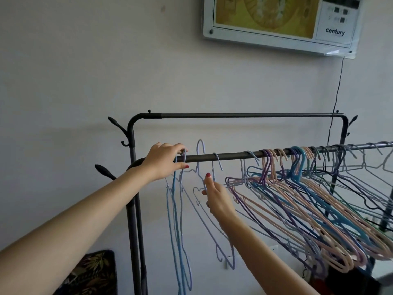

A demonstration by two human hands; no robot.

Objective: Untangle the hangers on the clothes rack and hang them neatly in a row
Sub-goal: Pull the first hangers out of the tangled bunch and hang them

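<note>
At the left end of the rail (229, 156), the left hand (163, 160) pinches the hooks of the blue hangers (176, 209) already hung there, steadying them on the rail. Just beside it, the right hand (217, 199) grips the neck of a pale hanger (201, 162) whose hook stands above the rail, not yet seated. The step in hand looks like hanging this freed hanger; next it needs lowering onto the rail close to the blue ones. Further right, the tangled bunch (308, 199) hangs crowded and slanted, awaiting sorting. No containers show.
</note>
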